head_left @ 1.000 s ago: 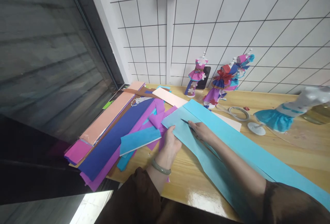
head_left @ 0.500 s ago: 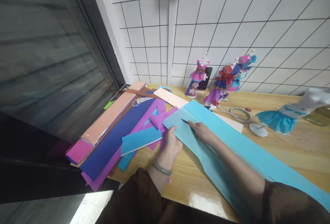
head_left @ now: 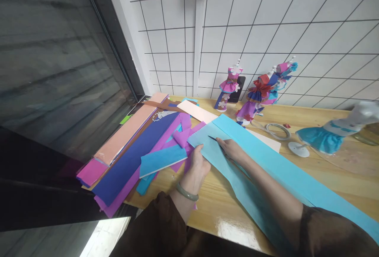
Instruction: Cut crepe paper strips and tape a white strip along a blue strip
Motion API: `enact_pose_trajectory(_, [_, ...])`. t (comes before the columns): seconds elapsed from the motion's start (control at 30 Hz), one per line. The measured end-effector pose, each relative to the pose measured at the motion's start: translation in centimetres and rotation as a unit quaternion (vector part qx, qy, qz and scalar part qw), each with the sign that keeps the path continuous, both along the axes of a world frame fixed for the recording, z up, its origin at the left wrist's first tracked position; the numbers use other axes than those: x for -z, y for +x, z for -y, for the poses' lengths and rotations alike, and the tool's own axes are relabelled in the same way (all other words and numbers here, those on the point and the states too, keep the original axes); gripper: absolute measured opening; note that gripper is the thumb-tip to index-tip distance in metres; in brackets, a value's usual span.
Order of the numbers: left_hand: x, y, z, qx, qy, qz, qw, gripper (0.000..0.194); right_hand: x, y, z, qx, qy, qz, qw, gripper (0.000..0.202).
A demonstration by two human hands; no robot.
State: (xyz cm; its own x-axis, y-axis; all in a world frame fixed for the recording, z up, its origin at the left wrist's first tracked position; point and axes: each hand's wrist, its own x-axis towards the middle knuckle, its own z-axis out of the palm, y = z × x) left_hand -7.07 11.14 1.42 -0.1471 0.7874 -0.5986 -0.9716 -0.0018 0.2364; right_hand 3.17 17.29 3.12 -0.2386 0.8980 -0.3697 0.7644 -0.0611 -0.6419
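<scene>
A long sheet of light blue crepe paper (head_left: 266,158) runs from the middle of the table to the lower right, its near part folded over. My left hand (head_left: 199,164) grips the left edge of this paper, thumb on top and fingers underneath. My right hand (head_left: 232,149) is closed on scissors (head_left: 212,137); one slim dark blade lies over the paper and the handles are hidden in the hand. The blade points left, a short way above my left thumb. Purple paper strips (head_left: 181,136) and a folded blue piece (head_left: 162,160) lie just left of my left hand.
Folded dark blue paper (head_left: 134,160) and a peach paper pack (head_left: 132,128) lie at left beside the dark glass panel. Small dress forms in paper dresses (head_left: 229,87) stand along the gridded wall. A dress form in a blue skirt (head_left: 322,136) leans at right, near a tape roll (head_left: 278,131).
The view has shifted very slightly. Both hands keep nearly the same pose on the paper and the scissors.
</scene>
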Motion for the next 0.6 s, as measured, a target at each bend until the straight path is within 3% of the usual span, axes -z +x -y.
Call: enact_pose_trajectory(0.6, [-0.32, -0.11, 0.02, 0.008, -0.012, 0.01, 1.0, 0.026, -0.23, -0.88, -0.79, -0.026, 0.005, 0.004, 1.0, 0.051])
